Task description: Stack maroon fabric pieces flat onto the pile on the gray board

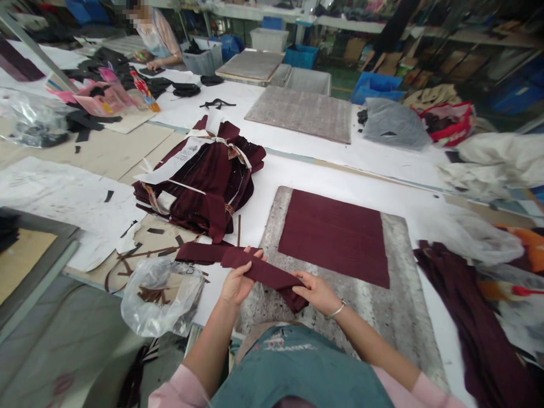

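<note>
Both hands are seen in the single head view, low in the centre of the frame. A long dark maroon fabric strip [255, 271] is held between them: the left hand [237, 283] is closed on it near its middle, thumb on top and fingers curled beneath, while the right hand [317, 292], a thin silver bangle at its wrist, is pinched on the strip's near end at about 4 o'clock from the left. The strip's free end is laid out toward 10 o'clock, resting on the white table [382, 158]. Beneath the hands a mottled grey rectangular pressing board [399, 306] is found, and on it, at 1 o'clock from the hands, a flat rectangle of maroon pleated cloth [335, 235] is spread. A heaped bundle of maroon cut pieces with white paper tags [204, 181] is placed at 11 o'clock, and a crumpled clear plastic bag of offcuts [164, 297] lies just beside the left forearm at 9 o'clock. A co-worker's hand [155, 63] is seen far off at 11 o'clock. As a judgement, the strip could be twisted or creased if the two grips are pulled unevenly, and its trailing end could be dragged into the loose scraps near the bag.
</note>
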Motion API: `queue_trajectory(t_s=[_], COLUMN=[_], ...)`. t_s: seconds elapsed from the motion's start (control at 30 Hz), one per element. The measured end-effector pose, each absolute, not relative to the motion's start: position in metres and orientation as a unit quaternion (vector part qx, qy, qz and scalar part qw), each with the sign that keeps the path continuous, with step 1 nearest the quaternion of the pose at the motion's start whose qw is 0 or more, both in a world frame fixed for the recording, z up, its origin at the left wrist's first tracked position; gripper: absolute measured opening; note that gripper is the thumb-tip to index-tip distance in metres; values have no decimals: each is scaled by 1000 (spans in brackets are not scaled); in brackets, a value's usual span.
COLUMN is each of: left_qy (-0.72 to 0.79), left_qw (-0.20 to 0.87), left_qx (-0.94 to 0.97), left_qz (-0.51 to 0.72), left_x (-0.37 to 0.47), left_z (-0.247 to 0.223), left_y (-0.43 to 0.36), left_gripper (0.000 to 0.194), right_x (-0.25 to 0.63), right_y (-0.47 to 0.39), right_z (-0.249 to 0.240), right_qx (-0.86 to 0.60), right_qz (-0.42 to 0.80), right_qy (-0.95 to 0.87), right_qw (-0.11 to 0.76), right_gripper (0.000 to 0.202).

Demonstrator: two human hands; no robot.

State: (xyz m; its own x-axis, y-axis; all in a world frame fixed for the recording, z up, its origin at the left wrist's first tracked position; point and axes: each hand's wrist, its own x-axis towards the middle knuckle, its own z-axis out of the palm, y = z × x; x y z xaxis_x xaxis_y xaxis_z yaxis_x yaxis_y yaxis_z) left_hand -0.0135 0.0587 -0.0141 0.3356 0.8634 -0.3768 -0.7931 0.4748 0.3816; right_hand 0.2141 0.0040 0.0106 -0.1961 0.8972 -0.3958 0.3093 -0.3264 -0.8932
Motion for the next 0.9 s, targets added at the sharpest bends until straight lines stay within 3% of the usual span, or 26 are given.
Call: queue_trajectory(t_s=[0.2, 0.3, 0.5, 0.67, 0.9], left_qy=[398, 390, 289, 377, 423], left_qw=[772, 774, 819, 783, 750], left_qx=[81, 120, 289, 322, 386], left_qz=[489, 484, 402, 375, 331], left_x=[-12, -9, 17, 28, -17], left_z=[-37, -43, -44, -41, -44], left_y=[67, 62, 29, 20, 48], left_gripper=[42, 41, 65, 60, 46], right_x=[233, 237, 220, 214, 237], right_y=[-1, -2, 1, 4, 6], right_z=[-3, -7, -17, -23, -15], right_qx=[-627, -643, -576, -601, -613], right_qz=[485, 458, 617, 581, 551], right_qy=[-571, -580, -467, -485, -429], right_qw=[214, 200, 262, 258, 369], right_gripper=[22, 19, 38, 38, 48])
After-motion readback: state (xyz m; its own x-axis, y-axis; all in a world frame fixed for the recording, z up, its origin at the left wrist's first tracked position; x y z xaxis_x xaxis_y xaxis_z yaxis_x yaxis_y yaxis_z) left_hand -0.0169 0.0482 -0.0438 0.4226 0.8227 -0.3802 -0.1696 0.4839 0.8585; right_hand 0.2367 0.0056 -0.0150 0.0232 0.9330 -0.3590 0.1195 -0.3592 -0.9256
